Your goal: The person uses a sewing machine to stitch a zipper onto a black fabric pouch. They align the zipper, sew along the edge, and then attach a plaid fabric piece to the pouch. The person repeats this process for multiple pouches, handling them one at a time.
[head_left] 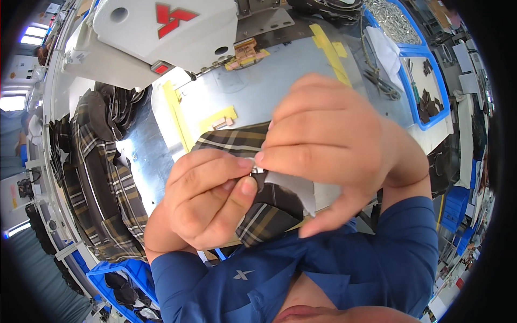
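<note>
My left hand (210, 196) pinches a small silver metal piece (258, 169) at the edge of a dark plaid fabric piece (272, 220). Over the same spot is my right hand (328, 134), its index fingertip touching the metal piece and its thumb stretched well apart. A thin whitish sheet (293, 185) shows between the right hand and the plaid fabric; what it is cannot be made out. More of the plaid fabric (231, 140) extends beyond my hands on the work surface.
A white sewing machine (145, 43) stands at the far left over a metal bed (291, 64) with yellow tape strips (328, 51). Plaid fabric pieces with zippers (102, 172) are piled left. At right are scissors (381, 85) and blue trays (448, 110) with small parts.
</note>
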Action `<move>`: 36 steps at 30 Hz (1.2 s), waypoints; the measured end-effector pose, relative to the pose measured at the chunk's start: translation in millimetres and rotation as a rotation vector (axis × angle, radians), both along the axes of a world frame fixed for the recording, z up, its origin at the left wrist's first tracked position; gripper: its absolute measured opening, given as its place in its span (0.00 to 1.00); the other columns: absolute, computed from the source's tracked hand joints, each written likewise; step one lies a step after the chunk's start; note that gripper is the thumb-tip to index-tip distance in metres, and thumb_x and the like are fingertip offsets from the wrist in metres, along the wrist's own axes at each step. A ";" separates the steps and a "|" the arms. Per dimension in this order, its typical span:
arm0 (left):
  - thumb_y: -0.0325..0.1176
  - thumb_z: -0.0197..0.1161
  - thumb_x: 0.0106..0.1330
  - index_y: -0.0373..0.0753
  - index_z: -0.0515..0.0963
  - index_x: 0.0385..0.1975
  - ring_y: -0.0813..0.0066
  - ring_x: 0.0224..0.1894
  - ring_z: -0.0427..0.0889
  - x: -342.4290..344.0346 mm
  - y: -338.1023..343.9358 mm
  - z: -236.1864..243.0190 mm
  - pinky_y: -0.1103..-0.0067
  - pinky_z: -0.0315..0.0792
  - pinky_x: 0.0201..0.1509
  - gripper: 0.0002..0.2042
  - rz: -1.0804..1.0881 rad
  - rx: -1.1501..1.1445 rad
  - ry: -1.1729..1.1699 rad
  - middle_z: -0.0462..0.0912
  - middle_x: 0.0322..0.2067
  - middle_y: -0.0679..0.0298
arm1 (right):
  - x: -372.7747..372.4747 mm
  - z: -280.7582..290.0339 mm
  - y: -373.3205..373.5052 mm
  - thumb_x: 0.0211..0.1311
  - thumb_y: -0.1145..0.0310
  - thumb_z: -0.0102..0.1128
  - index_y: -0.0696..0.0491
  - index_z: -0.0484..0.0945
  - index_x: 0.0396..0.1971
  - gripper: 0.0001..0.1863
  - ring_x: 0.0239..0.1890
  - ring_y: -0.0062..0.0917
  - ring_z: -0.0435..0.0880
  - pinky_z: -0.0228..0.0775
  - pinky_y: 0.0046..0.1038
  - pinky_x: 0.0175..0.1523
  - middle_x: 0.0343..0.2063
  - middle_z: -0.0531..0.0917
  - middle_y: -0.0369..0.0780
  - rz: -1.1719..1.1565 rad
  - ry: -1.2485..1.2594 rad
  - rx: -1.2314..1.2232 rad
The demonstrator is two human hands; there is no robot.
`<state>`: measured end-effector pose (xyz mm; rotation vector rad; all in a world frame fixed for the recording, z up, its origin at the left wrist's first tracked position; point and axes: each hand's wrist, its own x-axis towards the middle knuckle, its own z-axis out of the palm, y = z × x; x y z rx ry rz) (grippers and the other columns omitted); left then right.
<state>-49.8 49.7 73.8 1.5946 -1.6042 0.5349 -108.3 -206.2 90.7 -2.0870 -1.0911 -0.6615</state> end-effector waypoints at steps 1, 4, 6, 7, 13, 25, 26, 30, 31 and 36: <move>0.13 0.74 0.53 0.30 0.82 0.36 0.57 0.41 0.86 -0.7 -1.3 -0.7 0.68 0.83 0.40 0.13 0.005 -0.001 0.007 0.84 0.40 0.52 | -0.6 -2.0 1.6 0.58 0.71 0.71 0.57 0.88 0.38 0.09 0.34 0.32 0.86 0.73 0.32 0.36 0.34 0.87 0.40 -0.030 -0.045 -0.017; 0.17 0.79 0.51 0.33 0.83 0.35 0.57 0.41 0.86 -1.9 -0.1 2.8 0.69 0.83 0.40 0.14 0.008 0.036 0.026 0.83 0.38 0.55 | -4.2 -5.1 6.2 0.57 0.72 0.72 0.56 0.88 0.37 0.08 0.35 0.32 0.86 0.73 0.32 0.36 0.33 0.87 0.39 -0.097 -0.143 -0.046; 0.22 0.83 0.49 0.36 0.83 0.35 0.57 0.41 0.86 0.6 -0.2 8.1 0.70 0.82 0.39 0.15 -0.012 0.006 0.075 0.82 0.37 0.58 | -3.0 -7.1 6.0 0.57 0.73 0.72 0.55 0.88 0.35 0.07 0.35 0.30 0.86 0.74 0.31 0.36 0.32 0.87 0.38 -0.106 -0.194 -0.042; 0.25 0.86 0.47 0.37 0.83 0.34 0.57 0.41 0.86 5.2 2.1 13.7 0.70 0.81 0.39 0.17 -0.027 -0.040 0.114 0.81 0.36 0.60 | -2.3 -7.2 6.1 0.57 0.73 0.72 0.55 0.87 0.35 0.06 0.35 0.30 0.86 0.74 0.31 0.37 0.32 0.87 0.38 -0.107 -0.221 -0.030; 0.41 0.85 0.48 0.35 0.87 0.32 0.60 0.33 0.87 26.5 11.8 41.3 0.72 0.80 0.36 0.19 -0.047 0.020 0.573 0.86 0.35 0.54 | -3.5 -8.0 8.3 0.58 0.74 0.73 0.53 0.87 0.34 0.05 0.35 0.27 0.86 0.74 0.30 0.38 0.33 0.87 0.35 -0.107 -0.294 0.021; 0.28 0.77 0.43 0.41 0.90 0.30 0.66 0.34 0.83 10.9 4.8 37.3 0.73 0.74 0.36 0.11 0.097 0.056 0.200 0.86 0.38 0.60 | -8.5 -6.1 10.0 0.60 0.73 0.73 0.51 0.87 0.35 0.04 0.38 0.26 0.85 0.75 0.30 0.40 0.36 0.89 0.34 -0.105 -0.257 -0.009; 0.29 0.76 0.43 0.42 0.90 0.31 0.66 0.34 0.83 11.4 4.4 37.3 0.74 0.74 0.35 0.12 0.101 0.064 0.135 0.85 0.38 0.61 | -7.4 -7.9 10.2 0.60 0.73 0.73 0.51 0.87 0.35 0.04 0.38 0.26 0.85 0.74 0.29 0.40 0.35 0.89 0.34 -0.101 -0.269 -0.004; 0.30 0.73 0.43 0.38 0.91 0.35 0.65 0.35 0.86 14.2 4.8 40.4 0.76 0.77 0.33 0.15 0.090 0.075 -0.073 0.86 0.39 0.60 | -4.6 -12.2 13.2 0.59 0.74 0.74 0.51 0.87 0.34 0.04 0.36 0.26 0.84 0.73 0.29 0.39 0.33 0.88 0.35 -0.091 -0.319 0.029; 0.29 0.74 0.44 0.37 0.90 0.34 0.64 0.35 0.87 12.8 3.8 37.4 0.76 0.77 0.33 0.14 0.079 0.058 -0.070 0.87 0.39 0.59 | -4.0 -13.2 14.5 0.59 0.74 0.74 0.51 0.87 0.33 0.04 0.36 0.25 0.84 0.73 0.29 0.38 0.33 0.88 0.35 -0.089 -0.326 0.037; 0.21 0.74 0.49 0.30 0.86 0.34 0.56 0.40 0.92 14.4 0.3 26.2 0.77 0.80 0.29 0.11 -0.036 0.027 -0.003 0.89 0.44 0.51 | -4.6 -13.1 18.1 0.57 0.74 0.75 0.52 0.86 0.32 0.05 0.34 0.25 0.84 0.72 0.28 0.37 0.31 0.87 0.35 -0.066 -0.321 0.064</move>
